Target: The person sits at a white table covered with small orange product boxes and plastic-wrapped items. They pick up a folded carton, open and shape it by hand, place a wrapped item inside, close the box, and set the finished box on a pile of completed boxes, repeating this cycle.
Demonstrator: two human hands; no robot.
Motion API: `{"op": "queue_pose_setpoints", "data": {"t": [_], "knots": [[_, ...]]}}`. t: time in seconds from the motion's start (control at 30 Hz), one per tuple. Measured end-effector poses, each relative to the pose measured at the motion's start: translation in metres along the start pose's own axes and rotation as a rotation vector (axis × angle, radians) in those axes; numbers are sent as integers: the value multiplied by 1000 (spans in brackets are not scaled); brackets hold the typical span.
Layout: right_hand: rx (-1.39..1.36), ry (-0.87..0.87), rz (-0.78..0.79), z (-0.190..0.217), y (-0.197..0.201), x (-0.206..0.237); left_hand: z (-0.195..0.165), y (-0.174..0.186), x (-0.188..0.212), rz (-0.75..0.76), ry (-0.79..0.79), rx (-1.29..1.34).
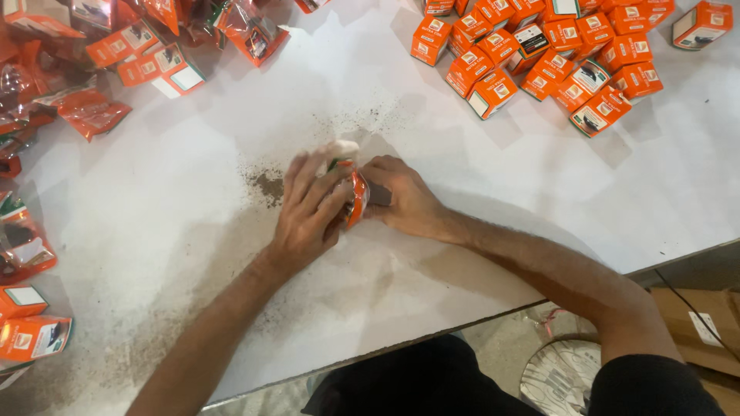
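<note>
A heap of small orange boxes (551, 58) lies along the far edge of the white table (193, 185), toward its far right corner, with one more orange box (700, 25) set apart at the very corner. Along the far left corner and down the left edge lie orange plastic packets (85, 108) and a few opened boxes (166, 68), some crumpled, some shiny; two more boxes (31, 327) sit near the left edge close to the near side. Dark dust (266, 185) is smeared across the middle of the table, just left of the hands, and spreads faintly toward the near left corner. Below the near edge, on the right, a cardboard carton (697, 327) and a patterned round thing (563, 377) show on the floor.

Nothing stands between the hands and the heaps; the bare tabletop around them is open on all sides.

Both hands meet in the middle of the table. The left hand (308, 212) is curled over a small orange packet (356, 196), fingers draped across its top and far side, so that most of it is hidden. The right hand (405, 200) closes on the same packet from the right, fingers bent in against a dark part at its end. The packet sits pinched between the two hands, resting on or just above the table; which, I cannot tell. Only its orange edge and a bit of green show between the fingers.
</note>
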State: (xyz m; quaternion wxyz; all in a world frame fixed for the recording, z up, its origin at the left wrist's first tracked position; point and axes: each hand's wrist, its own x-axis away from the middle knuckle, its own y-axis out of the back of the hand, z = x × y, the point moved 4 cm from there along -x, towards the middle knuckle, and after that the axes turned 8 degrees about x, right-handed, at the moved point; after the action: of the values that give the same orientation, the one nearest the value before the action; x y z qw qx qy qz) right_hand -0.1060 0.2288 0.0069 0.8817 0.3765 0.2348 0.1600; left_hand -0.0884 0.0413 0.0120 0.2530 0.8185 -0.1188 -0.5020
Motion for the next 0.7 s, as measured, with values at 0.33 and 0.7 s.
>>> {"op": "queue_pose_setpoints", "data": {"t": [0.33,0.7], "knots": [[25,19,-26,1,-4,4,-12,-3,-19,72,320,-178],[-21,-4,-102,7,-2,12,28,-25,-11,-91,1080,677]]}}
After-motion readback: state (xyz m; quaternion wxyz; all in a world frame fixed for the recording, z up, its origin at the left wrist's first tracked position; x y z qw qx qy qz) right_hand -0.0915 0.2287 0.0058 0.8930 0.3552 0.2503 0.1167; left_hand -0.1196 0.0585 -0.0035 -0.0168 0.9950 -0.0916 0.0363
